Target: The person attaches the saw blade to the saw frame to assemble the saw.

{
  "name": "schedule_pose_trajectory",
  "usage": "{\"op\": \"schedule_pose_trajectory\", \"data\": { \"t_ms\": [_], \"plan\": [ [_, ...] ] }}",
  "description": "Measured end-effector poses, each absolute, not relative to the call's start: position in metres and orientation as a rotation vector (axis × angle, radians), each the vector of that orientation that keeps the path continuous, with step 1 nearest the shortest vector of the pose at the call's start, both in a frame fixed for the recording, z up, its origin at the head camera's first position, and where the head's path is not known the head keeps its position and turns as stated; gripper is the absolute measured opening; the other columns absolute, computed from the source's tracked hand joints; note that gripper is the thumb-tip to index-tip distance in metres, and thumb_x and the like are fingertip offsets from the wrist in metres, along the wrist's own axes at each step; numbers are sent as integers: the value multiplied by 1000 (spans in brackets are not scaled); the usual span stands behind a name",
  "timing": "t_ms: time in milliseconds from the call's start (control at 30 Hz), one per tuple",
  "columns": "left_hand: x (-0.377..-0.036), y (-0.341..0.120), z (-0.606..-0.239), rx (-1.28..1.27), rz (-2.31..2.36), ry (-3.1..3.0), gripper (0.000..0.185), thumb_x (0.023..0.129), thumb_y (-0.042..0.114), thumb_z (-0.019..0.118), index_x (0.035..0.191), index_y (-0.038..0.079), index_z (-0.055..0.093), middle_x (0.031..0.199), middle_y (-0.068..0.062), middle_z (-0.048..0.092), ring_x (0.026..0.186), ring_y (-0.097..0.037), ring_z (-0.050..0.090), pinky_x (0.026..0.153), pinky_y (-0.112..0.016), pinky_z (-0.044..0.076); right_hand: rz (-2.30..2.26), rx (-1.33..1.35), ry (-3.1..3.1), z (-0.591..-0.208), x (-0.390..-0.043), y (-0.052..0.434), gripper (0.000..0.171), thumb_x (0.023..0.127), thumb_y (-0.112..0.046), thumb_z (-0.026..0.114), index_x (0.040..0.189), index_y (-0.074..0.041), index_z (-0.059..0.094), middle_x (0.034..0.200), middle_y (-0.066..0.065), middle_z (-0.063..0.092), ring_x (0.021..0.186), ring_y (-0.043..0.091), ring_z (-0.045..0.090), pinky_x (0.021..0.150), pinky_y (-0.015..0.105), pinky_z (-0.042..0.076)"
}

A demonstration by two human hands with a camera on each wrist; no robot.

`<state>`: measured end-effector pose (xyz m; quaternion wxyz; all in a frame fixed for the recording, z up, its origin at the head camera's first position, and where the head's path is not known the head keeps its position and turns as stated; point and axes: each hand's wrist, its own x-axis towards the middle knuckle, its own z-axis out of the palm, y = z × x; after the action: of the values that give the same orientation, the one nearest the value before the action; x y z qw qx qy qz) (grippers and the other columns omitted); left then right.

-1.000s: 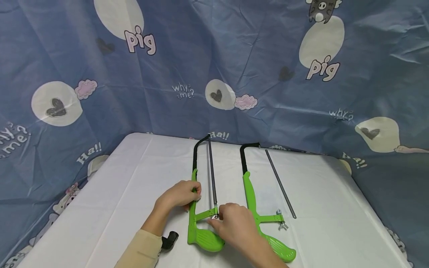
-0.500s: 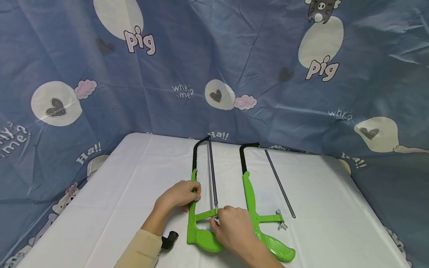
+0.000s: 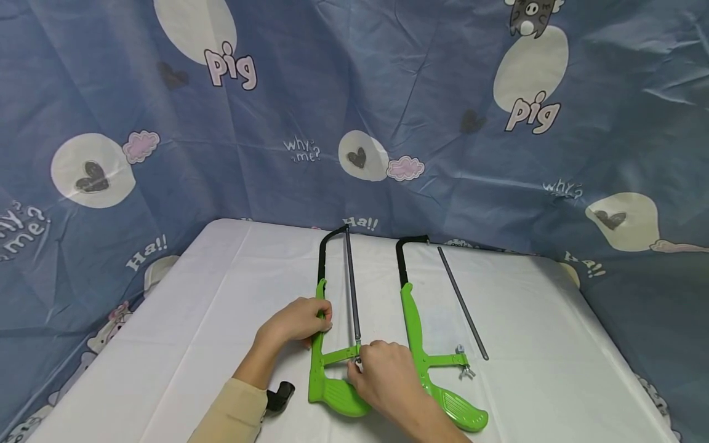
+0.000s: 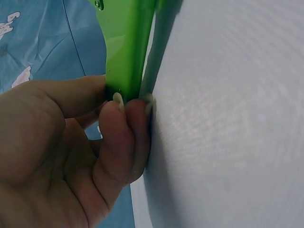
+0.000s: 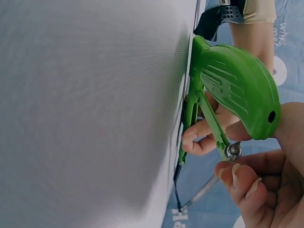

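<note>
On the white table, a green hacksaw point(image 3: 340, 397) with a black front bow lies nearest both hands. Its grey blade point(image 3: 352, 283) runs from the bow tip down to the green cross arm. My left hand point(image 3: 299, 319) grips the green frame bar, thumb and fingers on either side of it in the left wrist view. At the end of the cross arm, my right hand point(image 3: 390, 378) pinches a metal wing nut point(image 5: 233, 150) between thumb and fingers. In the head view the fingers mostly hide that nut.
To the right lies a second green hacksaw point(image 3: 412, 317) with a wing nut point(image 3: 468, 373) on its cross arm. Beside it is a loose grey blade point(image 3: 464, 304). Beyond the table's far edge hangs a blue printed cloth point(image 3: 310, 92).
My right hand has shifted slightly right and its fingers have changed position at the wing nut. The blade's lower end has moved a little right. My left hand keeps its place.
</note>
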<state>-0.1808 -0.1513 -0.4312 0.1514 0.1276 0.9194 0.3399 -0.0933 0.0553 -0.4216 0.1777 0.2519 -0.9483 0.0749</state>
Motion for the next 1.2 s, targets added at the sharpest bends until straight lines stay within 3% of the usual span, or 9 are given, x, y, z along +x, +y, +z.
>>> {"op": "schedule_pose_trajectory", "data": {
  "t_ms": [433, 1200],
  "plan": [
    [-181, -151, -433, 387, 999, 2638, 10, 91, 12, 65, 82, 14, 62, 62, -4, 58, 43, -15, 54, 45, -28, 45, 249, 711, -2724, -421, -95, 55, 50, 80, -29, 72, 47, -22, 35, 46, -9, 36, 43, 4, 25, 39, 22, 22],
    [-179, -153, -430, 390, 1018, 2629, 8, 92, 12, 65, 84, 12, 62, 67, -4, 59, 45, -19, 57, 48, -30, 46, 374, 706, -2735, -424, -96, 54, 46, 78, -22, 69, 47, -22, 34, 46, -10, 34, 43, 4, 24, 39, 21, 21]
  ]
}}
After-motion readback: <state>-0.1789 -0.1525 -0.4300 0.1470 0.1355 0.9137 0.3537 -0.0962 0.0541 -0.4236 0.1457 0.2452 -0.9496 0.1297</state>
